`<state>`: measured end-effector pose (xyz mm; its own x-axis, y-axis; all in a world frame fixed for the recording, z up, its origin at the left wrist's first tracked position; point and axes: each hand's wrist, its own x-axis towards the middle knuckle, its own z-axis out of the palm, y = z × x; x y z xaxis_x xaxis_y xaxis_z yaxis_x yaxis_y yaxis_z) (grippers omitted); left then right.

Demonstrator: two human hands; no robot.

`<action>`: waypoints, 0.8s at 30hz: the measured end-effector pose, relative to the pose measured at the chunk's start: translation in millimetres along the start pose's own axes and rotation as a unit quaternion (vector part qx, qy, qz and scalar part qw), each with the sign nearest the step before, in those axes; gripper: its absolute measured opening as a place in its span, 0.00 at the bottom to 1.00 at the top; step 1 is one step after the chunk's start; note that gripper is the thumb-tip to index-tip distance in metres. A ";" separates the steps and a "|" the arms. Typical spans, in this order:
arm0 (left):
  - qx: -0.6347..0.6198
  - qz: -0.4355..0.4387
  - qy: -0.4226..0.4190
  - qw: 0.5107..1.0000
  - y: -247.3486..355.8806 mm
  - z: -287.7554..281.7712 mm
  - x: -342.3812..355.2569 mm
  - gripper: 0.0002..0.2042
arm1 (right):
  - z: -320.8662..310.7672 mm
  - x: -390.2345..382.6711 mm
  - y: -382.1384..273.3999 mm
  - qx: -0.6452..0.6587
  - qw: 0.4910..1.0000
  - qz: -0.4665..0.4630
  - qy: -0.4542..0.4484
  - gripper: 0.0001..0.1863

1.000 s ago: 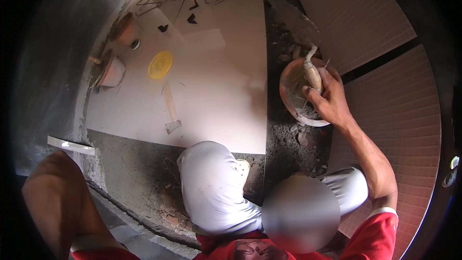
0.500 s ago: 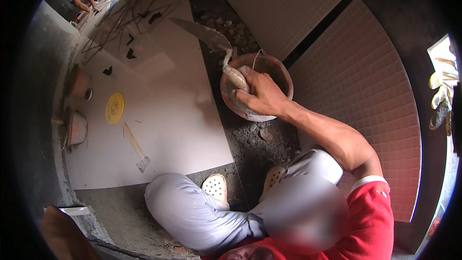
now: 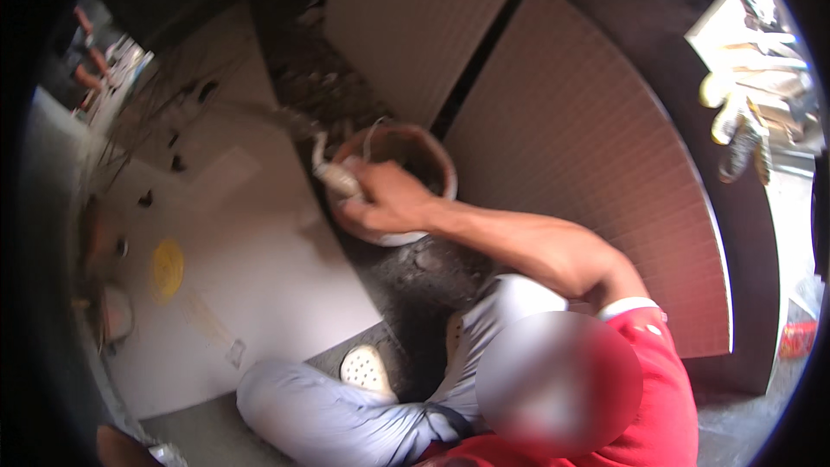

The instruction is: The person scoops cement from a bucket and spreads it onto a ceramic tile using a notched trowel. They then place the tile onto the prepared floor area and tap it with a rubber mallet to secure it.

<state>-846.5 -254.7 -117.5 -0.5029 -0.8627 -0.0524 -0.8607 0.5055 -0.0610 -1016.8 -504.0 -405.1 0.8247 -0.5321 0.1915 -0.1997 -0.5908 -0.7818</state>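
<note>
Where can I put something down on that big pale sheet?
On the big pale flat sheet, there's bare room between the yellow round lid, the wooden-handled hatchet and the reddish round bucket. It's crowded farther up, where small black angled pieces lie. The bucket's mouth is partly blocked by the right hand holding the pale-handled trowel.

Wears a red shirt [image 3: 661,398], pale grey trousers [image 3: 320,406], a cream dotted clog [image 3: 366,369]. Shows tan on the trowel handle [image 3: 338,180], terracotta on the bucket [image 3: 443,166], yellow on the disc [image 3: 167,270], pinkish-brown grid on the panel [image 3: 588,173].
</note>
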 end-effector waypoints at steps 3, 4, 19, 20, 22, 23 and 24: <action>-0.027 0.013 0.020 0.999 -0.8 -0.3 -5.2 0.31 | -5.9 -4.9 0.5 -0.001 0.997 0.069 -0.034 0.27; -0.024 0.006 0.033 0.999 1.3 -2.6 -8.7 0.31 | -7.7 -5.5 -1.2 -0.046 0.991 0.117 -0.033 0.27; -0.322 -0.412 0.399 0.753 35.1 117.0 -81.8 0.31 | -0.7 1.5 -14.3 -0.045 0.999 0.007 0.014 0.31; -0.392 -0.451 0.370 0.712 39.2 147.2 -75.9 0.31 | -0.5 3.0 -10.5 -0.087 0.996 0.002 0.026 0.30; -0.497 -0.506 0.302 0.637 51.6 197.9 -68.7 0.31 | 0.7 6.2 -2.2 -0.017 0.999 0.026 0.016 0.30; -0.540 -0.526 0.263 0.603 59.7 217.2 -70.4 0.31 | 0.9 7.2 1.5 -0.011 0.999 0.036 0.015 0.29; -0.569 -0.541 0.230 0.575 67.3 233.0 -73.5 0.31 | 0.8 8.4 5.3 0.001 1.000 0.006 0.006 0.28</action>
<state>-849.0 -153.9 -350.0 0.6330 -0.7081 -0.3130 -0.0525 -0.4426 0.8952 -1010.6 -511.1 -408.1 0.8161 -0.5460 0.1894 -0.2078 -0.5831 -0.7854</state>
